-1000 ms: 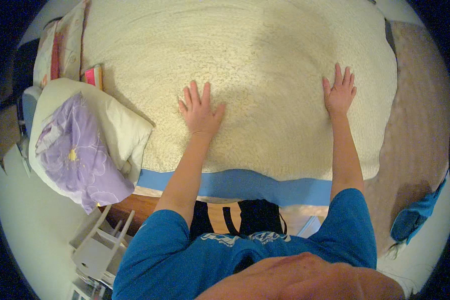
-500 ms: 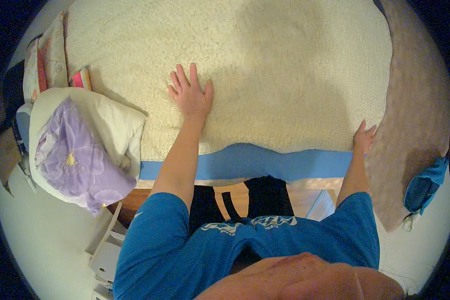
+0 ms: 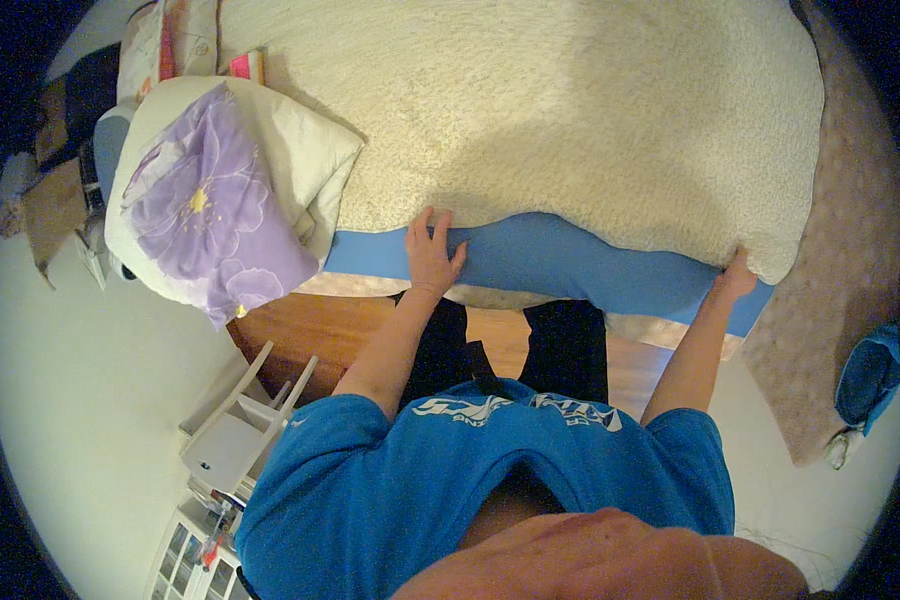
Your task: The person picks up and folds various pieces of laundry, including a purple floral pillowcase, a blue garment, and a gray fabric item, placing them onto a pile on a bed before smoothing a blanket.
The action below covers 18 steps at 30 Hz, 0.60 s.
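A cream fleece blanket point(image 3: 530, 130) covers most of the bed, its near edge wavy. Below that edge shows a strip of blue sheet point(image 3: 560, 255). My left hand point(image 3: 433, 258) rests on the blue strip with fingers apart, their tips at the blanket's near edge. At the near right corner, my right hand point(image 3: 738, 277) has its fingers bent in at the blanket's edge and appears to grip it; the fingertips are partly hidden.
A white pillow point(image 3: 310, 140) with a purple flowered cloth point(image 3: 215, 200) on it lies at the left. Beyond it are patterned cushions point(image 3: 175, 40). A white chair point(image 3: 240, 430) stands at lower left. At the right are a brown surface point(image 3: 850, 180) and a blue cloth item point(image 3: 867, 375).
My left hand has come back from the middle of the blanket to its near edge. My right hand, earlier with fingers spread at the corner, has closed there. The view has shifted.
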### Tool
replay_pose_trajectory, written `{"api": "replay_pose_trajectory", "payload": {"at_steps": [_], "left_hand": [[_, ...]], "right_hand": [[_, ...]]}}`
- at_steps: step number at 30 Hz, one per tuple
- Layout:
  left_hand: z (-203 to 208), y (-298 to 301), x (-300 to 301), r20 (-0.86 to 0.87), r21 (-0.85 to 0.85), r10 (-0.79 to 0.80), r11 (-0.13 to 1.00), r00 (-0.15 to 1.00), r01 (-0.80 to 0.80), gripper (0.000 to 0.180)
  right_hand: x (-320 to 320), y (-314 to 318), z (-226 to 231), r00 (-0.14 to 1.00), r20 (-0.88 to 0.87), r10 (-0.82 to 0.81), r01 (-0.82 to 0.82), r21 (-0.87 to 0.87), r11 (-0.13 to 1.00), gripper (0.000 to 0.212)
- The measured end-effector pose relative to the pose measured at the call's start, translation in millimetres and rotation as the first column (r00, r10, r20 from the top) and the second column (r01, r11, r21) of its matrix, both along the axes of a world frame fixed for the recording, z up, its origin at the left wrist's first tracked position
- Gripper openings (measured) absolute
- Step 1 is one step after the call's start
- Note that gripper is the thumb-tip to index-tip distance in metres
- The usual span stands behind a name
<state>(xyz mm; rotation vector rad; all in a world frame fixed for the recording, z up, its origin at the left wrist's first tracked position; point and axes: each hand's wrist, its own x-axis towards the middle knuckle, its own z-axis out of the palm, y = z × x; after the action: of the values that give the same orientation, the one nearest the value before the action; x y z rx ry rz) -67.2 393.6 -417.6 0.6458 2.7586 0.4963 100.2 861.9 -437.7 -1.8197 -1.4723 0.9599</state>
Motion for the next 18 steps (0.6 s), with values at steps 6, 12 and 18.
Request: {"api": "replay_pose_trajectory", "payload": {"at_steps": [6,12,18], "left_hand": [[0.1,-5.3,-34.3,-0.064,-0.22,-0.041,0.975,0.997,0.026,0.028],[11.2,-35.6,-21.6,0.164,-0.008,-0.15,0.988,0.975,0.153,0.027],[38.2,-79.8,13.6,0.362,0.042,-0.083,0.996,0.929,0.073,0.025]], "right_hand": [[19.8,44.6,36.7,0.905,-0.38,-0.188,0.008,-0.429,0.903,0.045],[32.2,6.5,94.4,0.949,0.167,-0.268,0.254,0.102,0.962,0.04],[100.2,2.1,37.9,0.459,0.886,0.066,-0.269,0.068,0.961,0.037]]}}
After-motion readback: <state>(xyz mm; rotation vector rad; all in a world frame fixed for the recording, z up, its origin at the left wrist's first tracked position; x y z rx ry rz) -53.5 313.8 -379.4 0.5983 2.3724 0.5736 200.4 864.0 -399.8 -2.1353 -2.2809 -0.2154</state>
